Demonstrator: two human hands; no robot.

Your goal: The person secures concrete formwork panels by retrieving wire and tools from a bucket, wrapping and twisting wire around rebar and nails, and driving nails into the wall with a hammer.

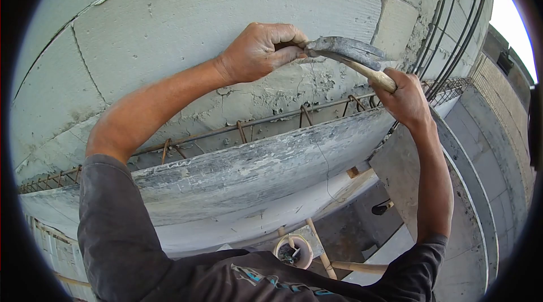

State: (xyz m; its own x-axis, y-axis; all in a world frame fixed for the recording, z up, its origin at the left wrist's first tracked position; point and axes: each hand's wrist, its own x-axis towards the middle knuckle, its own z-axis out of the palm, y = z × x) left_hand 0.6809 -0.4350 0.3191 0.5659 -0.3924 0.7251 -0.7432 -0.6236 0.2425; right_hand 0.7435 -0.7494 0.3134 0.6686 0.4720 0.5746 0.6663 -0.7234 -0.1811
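My right hand (406, 98) grips the wooden handle of a claw hammer (346, 47), with the metal head up against the block wall (226, 7). Right beside the hammer's striking face, my left hand (263, 53) pinches thumb and forefinger together at the wall. Whatever small thing sits between those fingertips is hidden. From just below them a thin wire or string (326, 160) hangs down across the long formwork board (254, 174).
A rebar cage (268, 116) runs between wall and board. Several upright rebars (461, 36) stand at the right. Far below are a bucket (306, 252) holding tools and a bamboo pole (359, 267). Curved panels (464, 189) rise at the right.
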